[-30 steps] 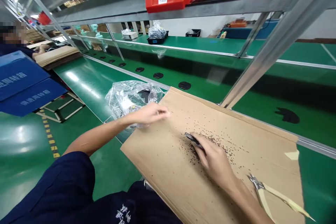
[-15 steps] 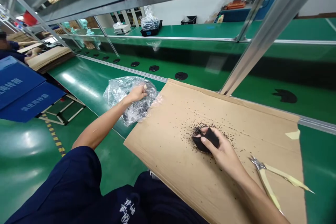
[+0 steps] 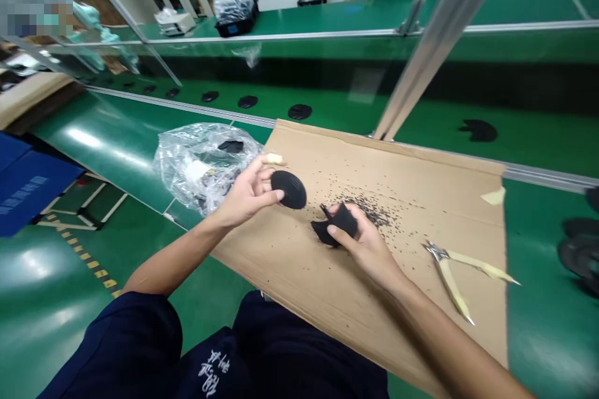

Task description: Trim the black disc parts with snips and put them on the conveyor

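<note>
My left hand (image 3: 250, 192) grips a thin black oval disc (image 3: 291, 190) by its edge, held up over the near left part of a cardboard sheet (image 3: 402, 330). One of its fingertips wears a pale yellow cover. Close by on the right, my right hand (image 3: 365, 243) is closed on a black curved piece with a notch (image 3: 344, 221). Many small black bits (image 3: 374, 209) lie scattered on the cardboard behind that hand. Yellow-handled nippers (image 3: 440, 254) rest with their handles spread, right of my right hand. Behind my left hand lies a clear plastic bag (image 3: 187, 143) with black pieces inside.
A row of black discs (image 3: 299, 111) lies along the green belt behind the cardboard, with a notched one (image 3: 480, 130) farther right. A slanted metal post (image 3: 421, 43) rises at the cardboard's back edge. Blue boxes (image 3: 23, 190) stand at left; dark round parts (image 3: 580, 255) sit at right.
My left hand has come out of the plastic bag, now holding a black disc, and moved right toward my right hand. My right hand has lifted its black piece away from the scattered bits.
</note>
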A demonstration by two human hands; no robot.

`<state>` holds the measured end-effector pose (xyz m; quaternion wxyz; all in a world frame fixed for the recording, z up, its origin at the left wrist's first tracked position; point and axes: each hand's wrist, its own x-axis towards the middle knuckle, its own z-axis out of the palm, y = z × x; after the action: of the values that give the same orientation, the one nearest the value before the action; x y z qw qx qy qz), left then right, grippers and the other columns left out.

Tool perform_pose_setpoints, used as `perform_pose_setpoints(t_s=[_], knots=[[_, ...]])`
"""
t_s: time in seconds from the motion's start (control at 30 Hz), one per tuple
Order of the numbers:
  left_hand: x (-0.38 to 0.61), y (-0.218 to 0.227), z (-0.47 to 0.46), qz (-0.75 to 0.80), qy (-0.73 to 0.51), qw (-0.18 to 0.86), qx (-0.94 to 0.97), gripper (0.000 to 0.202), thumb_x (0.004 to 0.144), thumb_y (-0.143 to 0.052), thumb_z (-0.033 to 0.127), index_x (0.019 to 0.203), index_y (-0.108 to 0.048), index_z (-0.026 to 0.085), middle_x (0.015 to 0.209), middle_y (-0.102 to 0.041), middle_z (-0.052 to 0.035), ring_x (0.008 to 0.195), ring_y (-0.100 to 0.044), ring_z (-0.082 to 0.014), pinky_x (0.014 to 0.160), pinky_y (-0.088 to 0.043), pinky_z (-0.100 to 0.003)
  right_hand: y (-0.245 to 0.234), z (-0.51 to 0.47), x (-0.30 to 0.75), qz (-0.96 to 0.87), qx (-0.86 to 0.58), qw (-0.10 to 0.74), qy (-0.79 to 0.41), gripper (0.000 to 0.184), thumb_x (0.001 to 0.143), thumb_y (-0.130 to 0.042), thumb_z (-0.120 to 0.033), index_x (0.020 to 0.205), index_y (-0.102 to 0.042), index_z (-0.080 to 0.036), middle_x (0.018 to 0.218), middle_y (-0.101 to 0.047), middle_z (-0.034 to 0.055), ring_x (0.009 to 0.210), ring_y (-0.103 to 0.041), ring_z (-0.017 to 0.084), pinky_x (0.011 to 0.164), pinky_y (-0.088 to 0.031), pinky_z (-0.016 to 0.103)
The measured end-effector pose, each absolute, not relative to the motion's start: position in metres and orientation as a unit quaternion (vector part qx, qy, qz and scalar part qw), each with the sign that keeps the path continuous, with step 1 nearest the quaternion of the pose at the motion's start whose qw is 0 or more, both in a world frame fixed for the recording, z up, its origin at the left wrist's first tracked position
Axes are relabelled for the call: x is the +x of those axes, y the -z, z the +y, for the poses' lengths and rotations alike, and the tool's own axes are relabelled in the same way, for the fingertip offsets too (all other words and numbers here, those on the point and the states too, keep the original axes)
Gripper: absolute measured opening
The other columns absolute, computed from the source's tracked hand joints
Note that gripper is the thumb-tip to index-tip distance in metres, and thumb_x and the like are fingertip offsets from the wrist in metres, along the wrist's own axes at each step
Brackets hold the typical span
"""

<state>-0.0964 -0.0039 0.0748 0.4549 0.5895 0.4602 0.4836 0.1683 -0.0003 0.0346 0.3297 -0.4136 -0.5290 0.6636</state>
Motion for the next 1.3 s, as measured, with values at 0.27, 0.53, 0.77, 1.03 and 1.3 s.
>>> perform_pose_setpoints(t_s=[0.27,0.53,0.77,1.03,1.3], knots=[[-0.012,-0.029,0.015,0.443,-0.381,0.47,0.661,0.042,0.087,-0.067,0.023,0.129,-0.064,0.019,0.093,-0.069,-0.0036,0.071,-0.058,-0.0099,0.059,-0.049,-0.019,-0.025,-0.011,0.2,-0.515,-0.445,0.329,-0.655,0.046,0.081,-0.076,-0.059,0.106,-0.066,-0.022,0.1,-0.069,0.0043,0.094,-0.066,0.021,0.088,-0.059,0.038],[-0.006,-0.018,0.007,0.389,-0.442,0.375,0.716,0.028,0.096,-0.062,0.023,0.122,-0.073,0.024,0.097,-0.067,-0.0044,0.078,-0.058,-0.0116,0.067,-0.053,-0.023,-0.017,-0.008,0.204,-0.518,-0.482,0.34,-0.619,0.037,0.087,-0.071,-0.055,0.105,-0.063,-0.023,0.099,-0.067,0.0033,0.092,-0.064,0.02,0.085,-0.055,0.035],[-0.011,-0.018,0.004,0.415,-0.432,0.405,0.691,0.041,0.095,-0.065,0.022,0.135,-0.061,0.026,0.117,-0.066,-0.0063,0.093,-0.066,-0.014,0.077,-0.06,-0.025,-0.017,-0.011,0.203,-0.537,-0.474,0.324,-0.618,0.043,0.09,-0.068,-0.059,0.116,-0.061,-0.025,0.11,-0.069,0.0043,0.1,-0.066,0.02,0.087,-0.057,0.033],[-0.017,-0.009,0.011,0.419,-0.424,0.327,0.733,0.023,0.091,-0.075,0.028,0.11,-0.065,0.019,0.094,-0.068,-0.0015,0.083,-0.066,-0.0124,0.075,-0.058,-0.024,-0.009,-0.01,0.202,-0.516,-0.516,0.386,-0.564,0.035,0.09,-0.071,-0.056,0.104,-0.068,-0.023,0.096,-0.07,0.0032,0.09,-0.065,0.019,0.08,-0.057,0.033],[-0.005,-0.002,0.006,0.443,-0.473,0.304,0.699,0.029,0.089,-0.079,0.033,0.109,-0.063,0.02,0.089,-0.065,0.0018,0.075,-0.063,-0.0084,0.07,-0.056,-0.019,-0.011,-0.014,0.199,-0.471,-0.464,0.378,-0.647,0.033,0.085,-0.079,-0.051,0.104,-0.074,-0.024,0.092,-0.07,0.0008,0.084,-0.066,0.015,0.076,-0.06,0.028]])
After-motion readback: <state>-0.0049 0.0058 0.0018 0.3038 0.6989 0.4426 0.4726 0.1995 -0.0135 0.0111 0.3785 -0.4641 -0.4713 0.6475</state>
